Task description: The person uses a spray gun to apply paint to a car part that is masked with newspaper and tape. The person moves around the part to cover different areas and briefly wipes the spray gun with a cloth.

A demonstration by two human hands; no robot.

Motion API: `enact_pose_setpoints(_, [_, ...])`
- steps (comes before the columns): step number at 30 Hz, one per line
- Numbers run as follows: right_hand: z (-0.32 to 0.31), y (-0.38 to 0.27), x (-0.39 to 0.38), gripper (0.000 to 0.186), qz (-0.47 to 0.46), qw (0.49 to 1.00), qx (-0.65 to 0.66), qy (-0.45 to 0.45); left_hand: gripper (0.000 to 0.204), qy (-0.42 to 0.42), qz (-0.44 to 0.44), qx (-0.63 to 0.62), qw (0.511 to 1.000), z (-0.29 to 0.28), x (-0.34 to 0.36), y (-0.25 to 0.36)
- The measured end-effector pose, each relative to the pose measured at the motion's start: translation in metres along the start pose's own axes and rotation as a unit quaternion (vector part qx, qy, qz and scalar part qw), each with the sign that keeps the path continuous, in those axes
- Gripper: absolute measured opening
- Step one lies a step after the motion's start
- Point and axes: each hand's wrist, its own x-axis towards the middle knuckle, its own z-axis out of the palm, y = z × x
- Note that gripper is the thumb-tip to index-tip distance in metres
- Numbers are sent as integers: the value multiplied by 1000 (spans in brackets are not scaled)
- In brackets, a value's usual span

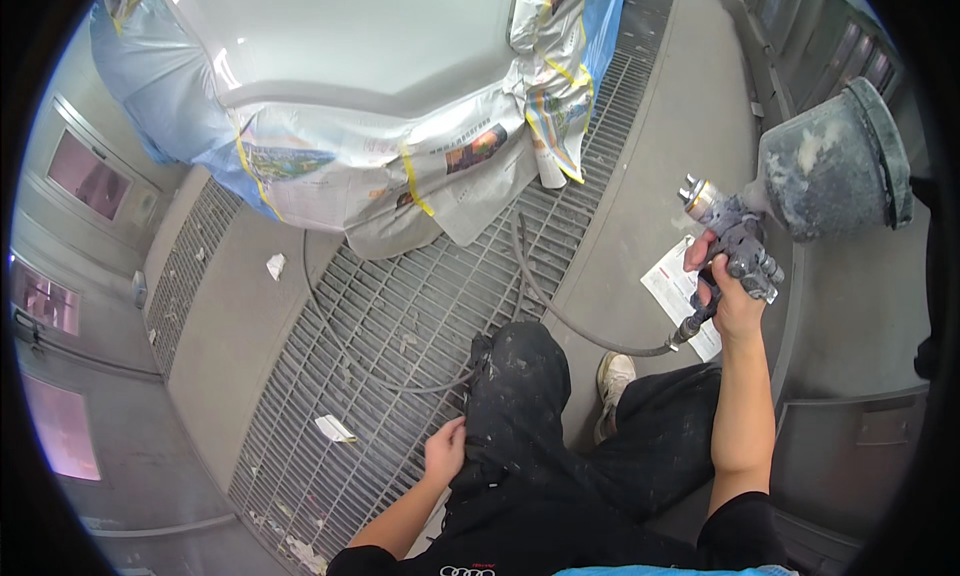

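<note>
My right hand (728,294) is wrapped round the handle of a spray gun (740,238), raised at the right. The gun is stained with grey paint, and its nozzle points up and left. A large, paint-smeared cup (830,166) is fixed to it, tilted to the right. From the bottom of the handle a grey air hose (590,334) runs off to the left over the floor. Low beside my left thigh, my left hand (445,451) is curled against the black trouser leg (515,396). Whatever its fingers may hold is hidden.
Ahead is a glossy pale grey car panel (370,36), edged with printed masking sheets (380,166), yellow tape and blue film (150,71). Metal floor grating (400,306) runs beneath, with paper scraps (335,429). A printed sheet (672,281) lies below the gun. Booth walls with windows (88,174) flank both sides.
</note>
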Motion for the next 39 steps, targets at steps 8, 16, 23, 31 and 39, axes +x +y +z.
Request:
enact_pose_setpoints(8, [13, 4, 7, 32, -42, 999, 2, 16, 20, -46, -8, -6, 999, -17, -74, -24])
enact_pose_setpoints(16, [16, 10, 7, 32, -14, 999, -14, 28, 27, 60, 81, -136, 985, -4, -49, 14])
enact_pose_setpoints(23, [14, 13, 4, 31, -11, 999, -40, 19, 46, -85, -35, -120, 988, -9, -67, -23])
enact_pose_setpoints(31, [16, 10, 3, 33, 6, 998, -62, 17, 41, -179, 76, -103, 976, 24, -31, -49])
enact_pose_setpoints(39, [15, 12, 1, 30, 2, 998, -57, 11, 29, -73, 74, 138, 985, 12, -32, -30])
